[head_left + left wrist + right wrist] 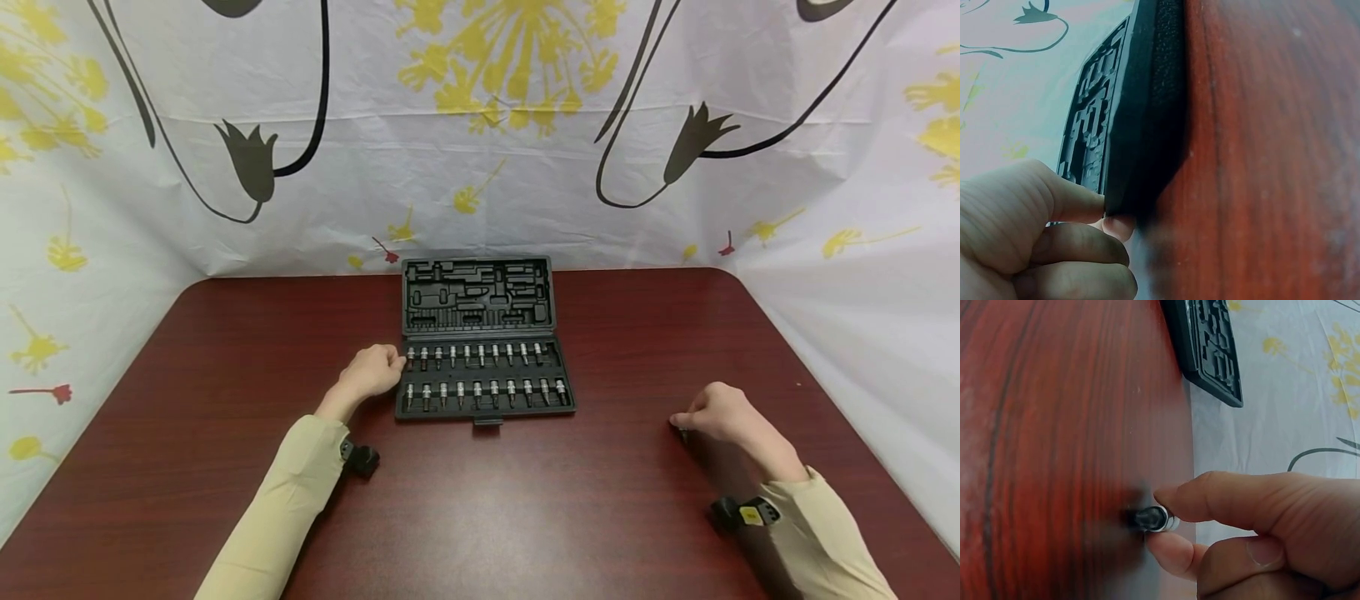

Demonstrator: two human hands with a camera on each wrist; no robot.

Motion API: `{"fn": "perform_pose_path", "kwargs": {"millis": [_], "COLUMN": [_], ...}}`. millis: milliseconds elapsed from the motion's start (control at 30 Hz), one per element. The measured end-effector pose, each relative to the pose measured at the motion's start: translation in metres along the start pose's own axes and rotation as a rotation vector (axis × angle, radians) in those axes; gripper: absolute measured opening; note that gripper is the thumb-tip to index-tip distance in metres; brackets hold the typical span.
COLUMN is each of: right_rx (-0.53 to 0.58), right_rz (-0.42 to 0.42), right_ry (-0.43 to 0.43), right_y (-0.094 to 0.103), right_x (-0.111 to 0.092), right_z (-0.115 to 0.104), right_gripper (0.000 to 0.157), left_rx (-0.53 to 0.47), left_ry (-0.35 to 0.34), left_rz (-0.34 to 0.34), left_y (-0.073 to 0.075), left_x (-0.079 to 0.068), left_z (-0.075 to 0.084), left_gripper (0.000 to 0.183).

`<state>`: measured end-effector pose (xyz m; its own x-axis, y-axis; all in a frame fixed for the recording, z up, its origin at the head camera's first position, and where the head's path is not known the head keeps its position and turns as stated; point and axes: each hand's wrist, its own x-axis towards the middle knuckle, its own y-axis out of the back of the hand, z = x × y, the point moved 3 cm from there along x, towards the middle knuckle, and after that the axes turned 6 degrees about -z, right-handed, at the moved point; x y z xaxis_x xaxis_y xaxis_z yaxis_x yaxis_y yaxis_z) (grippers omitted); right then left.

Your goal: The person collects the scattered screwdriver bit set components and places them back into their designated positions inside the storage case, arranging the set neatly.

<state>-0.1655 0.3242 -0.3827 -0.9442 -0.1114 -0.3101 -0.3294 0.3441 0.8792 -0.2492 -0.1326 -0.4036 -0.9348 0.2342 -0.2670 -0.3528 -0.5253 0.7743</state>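
Observation:
An open black tool case (487, 372) lies on the table, two rows of silver bit sockets (477, 392) standing in its base. My left hand (369, 372) is at the case's left side. In the left wrist view, thumb and a fingertip pinch a corner of the case wall (1132, 119), the other fingers curled. Away to the right, my right hand (723, 412) pinches a single bit socket (1163, 520) between thumb and finger. Its dark tip points down close over the tabletop in the right wrist view.
The dark red wooden table (480, 517) ends at a white patterned cloth (487, 225) behind the case. The raised lid (480, 293) has moulded recesses. A small black camera (363, 461) sits on the left wrist, another camera (723, 514) on the right.

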Motion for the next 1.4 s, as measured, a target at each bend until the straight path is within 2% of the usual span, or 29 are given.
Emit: {"fn": "perform_pose_path", "kwargs": {"millis": [233, 667, 833, 1400], "right_rx": [-0.008, 0.022, 0.037, 0.080], "right_rz": [-0.033, 0.034, 0.019, 0.011], "right_ry": [-0.005, 0.075, 0.095, 0.130], "right_y": [0.005, 0.019, 0.022, 0.019], "right_x": [0.010, 0.033, 0.041, 0.071], "right_z": [-0.012, -0.050, -0.064, -0.099], "right_gripper": [0.024, 0.024, 0.024, 0.026], "left_rx": [-0.001, 0.002, 0.002, -0.022], "left_ry": [0.008, 0.008, 0.015, 0.022], "left_rz": [-0.001, -0.014, -0.012, -0.022], "left_y": [0.000, 0.001, 0.001, 0.001], "left_x": [-0.001, 0.000, 0.001, 0.000], "left_z": [-0.001, -0.001, 0.000, 0.001], "left_gripper": [0.035, 0.034, 0.034, 0.034]}}
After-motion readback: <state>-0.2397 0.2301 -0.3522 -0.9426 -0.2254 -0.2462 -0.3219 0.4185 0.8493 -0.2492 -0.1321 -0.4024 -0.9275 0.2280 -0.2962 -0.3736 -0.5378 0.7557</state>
